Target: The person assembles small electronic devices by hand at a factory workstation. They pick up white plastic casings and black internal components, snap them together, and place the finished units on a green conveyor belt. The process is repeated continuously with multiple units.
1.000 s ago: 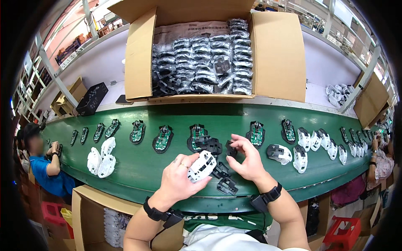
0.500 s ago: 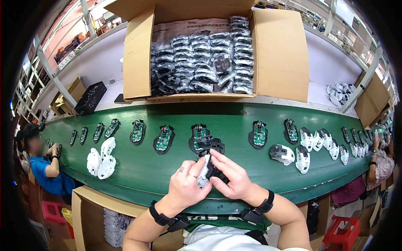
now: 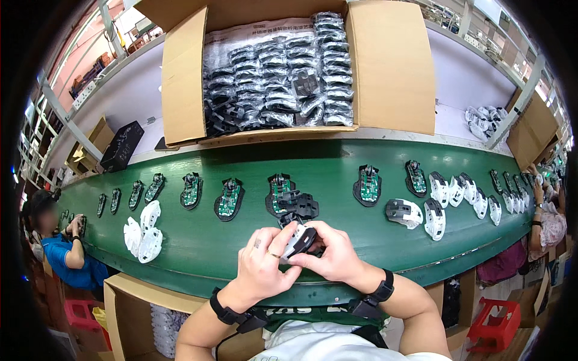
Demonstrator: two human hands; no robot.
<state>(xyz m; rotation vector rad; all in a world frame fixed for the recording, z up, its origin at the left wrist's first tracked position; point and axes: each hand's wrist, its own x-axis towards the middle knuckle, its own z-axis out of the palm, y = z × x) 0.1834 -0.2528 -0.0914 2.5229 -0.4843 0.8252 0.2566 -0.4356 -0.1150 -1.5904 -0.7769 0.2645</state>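
Note:
Low over the near part of the green work surface, my left hand (image 3: 263, 259) and my right hand (image 3: 333, 253) hold a white-and-black computer mouse shell (image 3: 296, 242) between them. Left fingers wrap its white side, and right fingers and thumb grip the black side; part of it is hidden by them. Just beyond my fingertips lie loose black plastic mouse parts (image 3: 303, 206), partly over a black mouse base with a green circuit board (image 3: 280, 188). White mouse shells (image 3: 150, 240) are grouped at left. At right rest a white shell with a black inside (image 3: 404, 213) and another white shell (image 3: 435, 220).
Across the green conveyor belt (image 3: 337, 240) several mouse bases (image 3: 229, 201) stand in a row. Behind it a big carton (image 3: 394, 72) holds bagged black parts (image 3: 277, 84). Co-workers sit at far left (image 3: 72, 256) and far right. Another carton (image 3: 129, 301) is below the near edge.
The shell in my hands has turned, and its black part now sits closer against the white one. My right fingers have curled further round it. The whole view has shifted slightly.

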